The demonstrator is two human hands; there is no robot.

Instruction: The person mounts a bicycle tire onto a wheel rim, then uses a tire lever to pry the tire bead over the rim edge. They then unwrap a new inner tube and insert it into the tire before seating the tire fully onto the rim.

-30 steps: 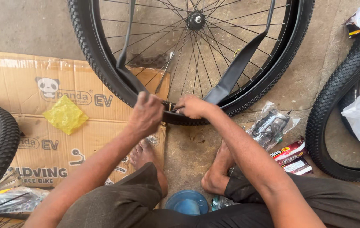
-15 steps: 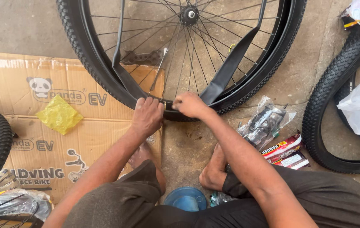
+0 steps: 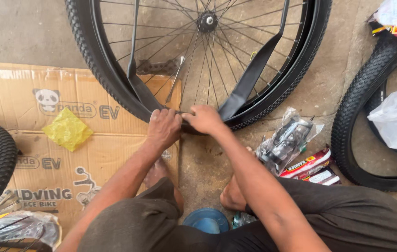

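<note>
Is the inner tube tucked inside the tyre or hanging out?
Mostly out. The inner tube hangs across the spokes in a loose loop; both hands press it at the rim's bottom.

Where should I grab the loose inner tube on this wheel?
Grip the inner tube on its right-hand strand, where it hangs free across the spokes, coming from above. Near the hands it is tucked against the rim, leaving little to hold.

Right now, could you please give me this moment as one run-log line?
left hand: gripping rim of bicycle wheel | right hand: pressing same rim, beside inner tube | wheel: partly on cardboard
</note>
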